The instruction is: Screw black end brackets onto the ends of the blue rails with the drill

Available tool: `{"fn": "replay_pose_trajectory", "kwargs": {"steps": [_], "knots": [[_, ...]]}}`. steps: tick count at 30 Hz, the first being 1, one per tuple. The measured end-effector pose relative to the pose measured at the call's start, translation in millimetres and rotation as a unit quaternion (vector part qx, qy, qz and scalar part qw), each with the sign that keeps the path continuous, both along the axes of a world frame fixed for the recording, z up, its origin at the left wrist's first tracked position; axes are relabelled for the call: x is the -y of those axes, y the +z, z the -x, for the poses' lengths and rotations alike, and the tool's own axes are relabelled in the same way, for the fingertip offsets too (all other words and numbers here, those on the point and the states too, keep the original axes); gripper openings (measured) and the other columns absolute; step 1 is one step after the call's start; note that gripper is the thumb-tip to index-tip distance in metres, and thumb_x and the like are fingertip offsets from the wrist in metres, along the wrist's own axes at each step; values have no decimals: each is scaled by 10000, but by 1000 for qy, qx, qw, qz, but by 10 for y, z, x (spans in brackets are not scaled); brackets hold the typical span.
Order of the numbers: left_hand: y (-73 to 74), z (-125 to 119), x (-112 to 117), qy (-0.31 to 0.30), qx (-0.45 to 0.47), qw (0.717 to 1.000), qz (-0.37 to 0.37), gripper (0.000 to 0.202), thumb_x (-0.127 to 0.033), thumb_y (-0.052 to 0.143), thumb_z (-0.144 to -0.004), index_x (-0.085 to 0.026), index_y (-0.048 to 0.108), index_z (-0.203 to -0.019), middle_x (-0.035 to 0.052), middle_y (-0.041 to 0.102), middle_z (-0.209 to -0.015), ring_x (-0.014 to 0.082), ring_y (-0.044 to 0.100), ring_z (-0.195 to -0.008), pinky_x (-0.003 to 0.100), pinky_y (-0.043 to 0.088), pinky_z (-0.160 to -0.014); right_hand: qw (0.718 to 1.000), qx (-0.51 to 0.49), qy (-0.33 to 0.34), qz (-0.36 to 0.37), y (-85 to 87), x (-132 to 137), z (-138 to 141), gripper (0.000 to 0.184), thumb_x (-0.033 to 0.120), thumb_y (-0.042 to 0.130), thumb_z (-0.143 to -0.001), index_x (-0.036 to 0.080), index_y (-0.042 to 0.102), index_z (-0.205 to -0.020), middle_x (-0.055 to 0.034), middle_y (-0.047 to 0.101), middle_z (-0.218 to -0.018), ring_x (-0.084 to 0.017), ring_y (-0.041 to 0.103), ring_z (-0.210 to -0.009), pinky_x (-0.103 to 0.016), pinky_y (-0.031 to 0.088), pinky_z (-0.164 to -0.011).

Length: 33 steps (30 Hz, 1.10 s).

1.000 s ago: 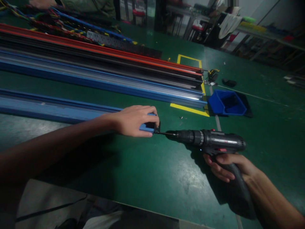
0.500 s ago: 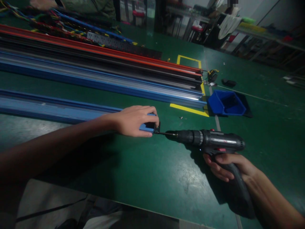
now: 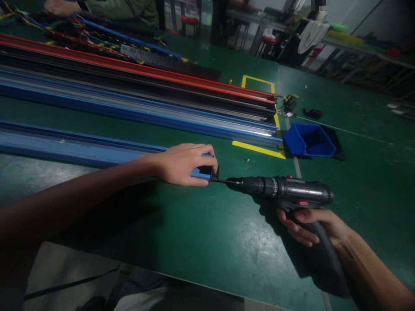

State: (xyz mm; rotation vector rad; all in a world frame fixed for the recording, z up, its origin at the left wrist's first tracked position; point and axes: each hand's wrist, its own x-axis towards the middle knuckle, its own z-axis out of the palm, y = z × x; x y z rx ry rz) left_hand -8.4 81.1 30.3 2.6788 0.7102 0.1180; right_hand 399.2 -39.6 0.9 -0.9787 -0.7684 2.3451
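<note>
My left hand (image 3: 184,163) is closed over the near end of a long blue rail (image 3: 81,149) that lies across the green table (image 3: 201,242). A small black fitting (image 3: 214,173) sits at that rail end, by my fingertips. My right hand (image 3: 309,226) grips the handle of a black cordless drill (image 3: 285,192). The drill lies level, and its thin bit (image 3: 221,181) touches the black fitting.
Several long rails, blue, grey, black and red (image 3: 139,93), lie side by side further back. A blue bin (image 3: 309,140) stands beyond the rail ends beside yellow floor-tape marks (image 3: 257,149). Coloured wires (image 3: 65,30) and another person's hand (image 3: 60,5) are at the far left.
</note>
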Motion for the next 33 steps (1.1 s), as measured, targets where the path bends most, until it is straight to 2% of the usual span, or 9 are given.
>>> {"fn": "replay_pose_trajectory", "kwargs": {"steps": [33], "knots": [[6,-5,-2,4,-13,1000,-1,307,-479,636,-941,-322,624,-1204,41,546,-1335,249,592,-1169,359,409,-940,1000,-20,3,-3,-2,-28,29,265,247,754,-861,59,790,-1045,-66,688,-748,-40,522,-406,-179,547,-461]]}}
